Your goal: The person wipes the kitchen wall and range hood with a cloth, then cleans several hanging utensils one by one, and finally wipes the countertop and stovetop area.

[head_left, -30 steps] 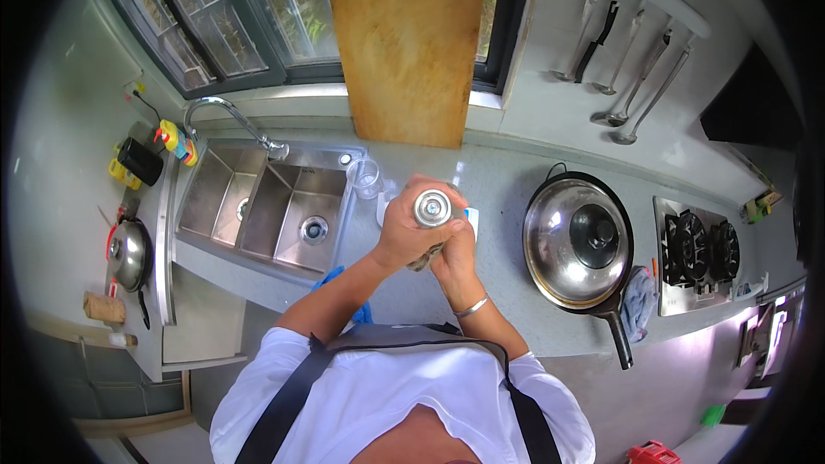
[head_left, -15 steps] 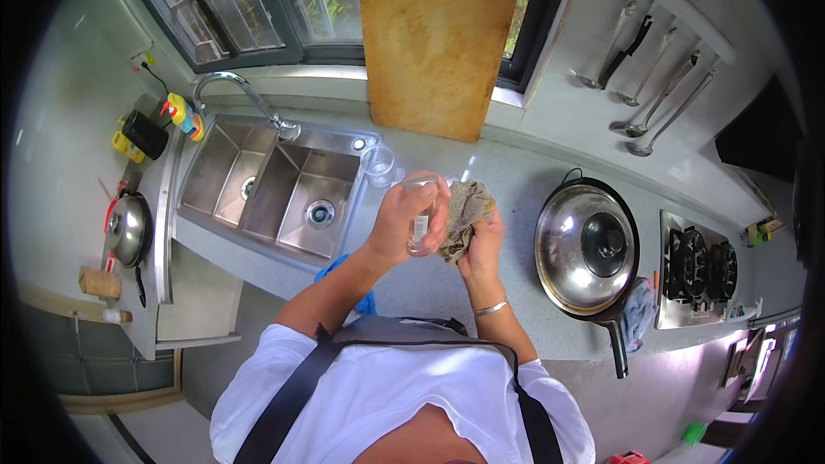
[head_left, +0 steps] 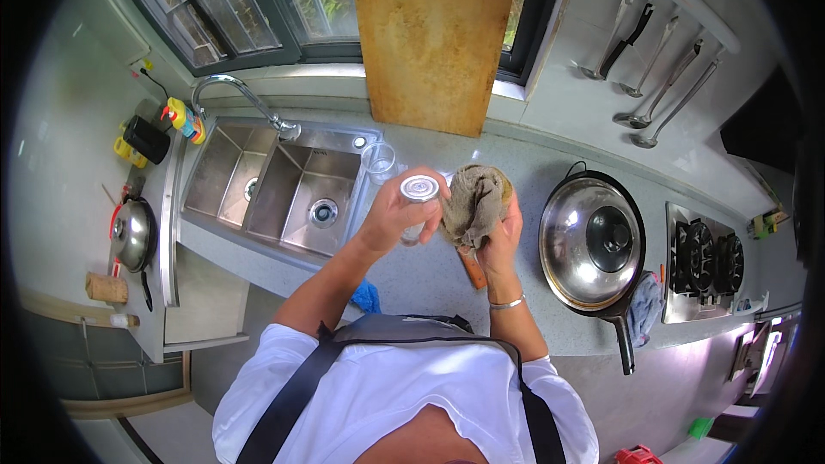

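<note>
My left hand (head_left: 388,216) grips a small clear jar (head_left: 419,190) whose round, silvery-white end faces up. Whether that end is a lid or the base I cannot tell. My right hand (head_left: 503,232) is closed around a crumpled grey-brown rag (head_left: 473,206), held just right of the jar and apart from it. Both hands are above the grey countertop (head_left: 412,279). Below the rag, a brown wooden piece like a handle (head_left: 472,268) shows, its other end hidden. A clear plastic cup (head_left: 378,159) stands beyond my left hand, beside the sink.
A double steel sink (head_left: 344,223) with a curved faucet (head_left: 245,90) lies left. A lidded wok (head_left: 563,249) stands right, near a gas stove (head_left: 675,266). A wooden cutting board (head_left: 434,43) leans at the window. A blue cloth (head_left: 367,297) lies at the counter's front edge.
My left hand has turned the jar so its round end faces up. My right hand has moved slightly right and up with the rag, and the brown wooden piece has come into sight.
</note>
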Demonstrator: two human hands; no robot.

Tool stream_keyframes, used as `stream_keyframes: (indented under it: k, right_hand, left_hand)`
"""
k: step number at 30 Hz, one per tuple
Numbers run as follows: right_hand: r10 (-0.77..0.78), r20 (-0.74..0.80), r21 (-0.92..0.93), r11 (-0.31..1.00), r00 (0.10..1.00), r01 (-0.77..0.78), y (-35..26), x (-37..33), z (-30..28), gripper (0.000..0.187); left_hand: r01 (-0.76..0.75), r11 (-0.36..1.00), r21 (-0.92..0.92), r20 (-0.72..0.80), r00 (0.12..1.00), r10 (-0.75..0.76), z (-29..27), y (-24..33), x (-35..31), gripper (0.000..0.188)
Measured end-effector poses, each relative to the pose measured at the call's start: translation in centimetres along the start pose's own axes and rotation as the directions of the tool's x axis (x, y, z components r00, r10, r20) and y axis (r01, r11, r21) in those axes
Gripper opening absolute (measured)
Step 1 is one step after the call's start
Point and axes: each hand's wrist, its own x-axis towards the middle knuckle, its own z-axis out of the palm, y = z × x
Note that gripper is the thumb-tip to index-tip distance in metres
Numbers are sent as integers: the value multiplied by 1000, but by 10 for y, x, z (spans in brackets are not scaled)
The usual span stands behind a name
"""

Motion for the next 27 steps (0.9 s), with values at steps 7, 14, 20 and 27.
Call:
stream_keyframes:
  k: [7,14,20,27]
  right_hand:
    - [34,210,-127,992,977,-8,-41,1,13,64]
    - [11,335,-263,961,942,82,-21,1,2,64]
    - [27,83,-119,993,996,-17,-3,-5,0,40]
    - [91,-123,179,981,988,-68,7,-9,0,33]
  left_hand:
    - [113,993,-12,237,966,-107,-4,-3,-4,26]
    - [350,937,-10,82,934,-348,2,2,-9,29]
    - [284,946,154,251,915,-316,-13,-18,-13,32]
    - [-20,912,410,274,956,-102,-9,-13,-15,35]
